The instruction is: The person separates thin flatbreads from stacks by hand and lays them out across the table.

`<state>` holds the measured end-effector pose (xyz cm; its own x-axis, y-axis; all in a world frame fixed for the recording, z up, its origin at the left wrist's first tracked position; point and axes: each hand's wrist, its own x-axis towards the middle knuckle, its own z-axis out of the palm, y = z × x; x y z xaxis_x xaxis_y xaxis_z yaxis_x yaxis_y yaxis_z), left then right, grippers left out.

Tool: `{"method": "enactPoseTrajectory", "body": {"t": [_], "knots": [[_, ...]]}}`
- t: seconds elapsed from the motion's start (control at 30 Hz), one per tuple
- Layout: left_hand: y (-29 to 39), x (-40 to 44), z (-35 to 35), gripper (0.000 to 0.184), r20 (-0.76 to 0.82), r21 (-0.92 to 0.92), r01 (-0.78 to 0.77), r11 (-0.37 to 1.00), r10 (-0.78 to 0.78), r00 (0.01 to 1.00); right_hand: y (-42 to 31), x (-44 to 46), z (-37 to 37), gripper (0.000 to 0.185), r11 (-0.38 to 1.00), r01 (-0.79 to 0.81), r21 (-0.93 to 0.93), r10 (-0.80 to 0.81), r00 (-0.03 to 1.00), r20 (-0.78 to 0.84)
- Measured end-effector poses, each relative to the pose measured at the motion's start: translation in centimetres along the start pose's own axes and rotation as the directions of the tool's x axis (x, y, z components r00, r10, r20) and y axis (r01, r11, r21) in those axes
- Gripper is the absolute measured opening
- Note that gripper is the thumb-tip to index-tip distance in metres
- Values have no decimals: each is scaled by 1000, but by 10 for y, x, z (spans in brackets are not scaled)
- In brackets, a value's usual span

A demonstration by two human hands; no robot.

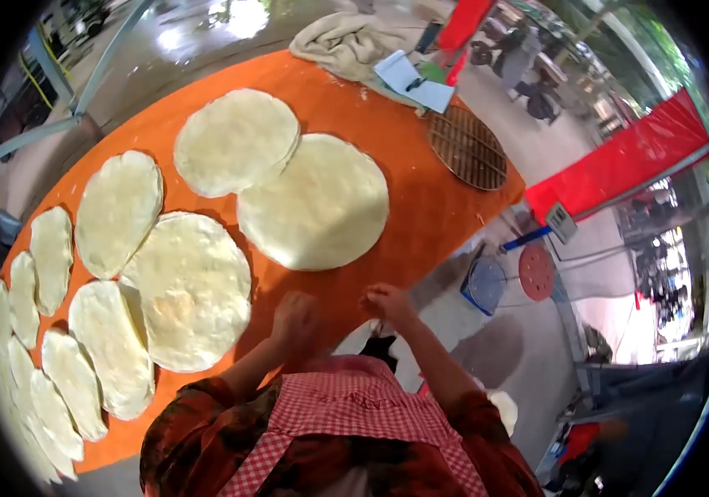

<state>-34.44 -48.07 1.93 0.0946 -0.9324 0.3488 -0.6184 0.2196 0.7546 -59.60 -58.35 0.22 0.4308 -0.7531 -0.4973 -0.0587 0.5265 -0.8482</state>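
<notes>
While you stand at the orange worktop [429, 224], your two grips hover by its front edge, apart from each other. Your left grip [295, 321] looks loosely curled; no item shows in it, but I cannot tell whether its fingers press together. Your right grip [387, 302] has bent fingers, and the view is too small to tell whether they pinch anything.

Ahead of both lies the large near round [317, 207], flat and pale like dough, overlapping the far round [230, 141] along one side; I cannot tell which is on top. To the left of your left grip, apart from it, lies the left round [193, 290].

These sheets look thin and soft, so any handling should go best with spread fingers and flat palms, bearing the middle rather than tugging one edge. Where two overlap, part them slowly so neither tears. Mind your left sleeve [180, 414] too: it sits near the left round's lower edge.
</notes>
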Motion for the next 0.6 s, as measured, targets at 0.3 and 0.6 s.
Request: {"method": "enactPoseTrajectory", "body": {"t": [0.3,0.6], "knots": [[-15,31,60,17,-156,464,200,863,-142,977,-145,252,-92,27,603,289,-743,-559,818,-136],[-8,44,68,20,-135,548,325,771,-302,944,-139,289,-65,42,947,69,-314,-72,997,2]]}}
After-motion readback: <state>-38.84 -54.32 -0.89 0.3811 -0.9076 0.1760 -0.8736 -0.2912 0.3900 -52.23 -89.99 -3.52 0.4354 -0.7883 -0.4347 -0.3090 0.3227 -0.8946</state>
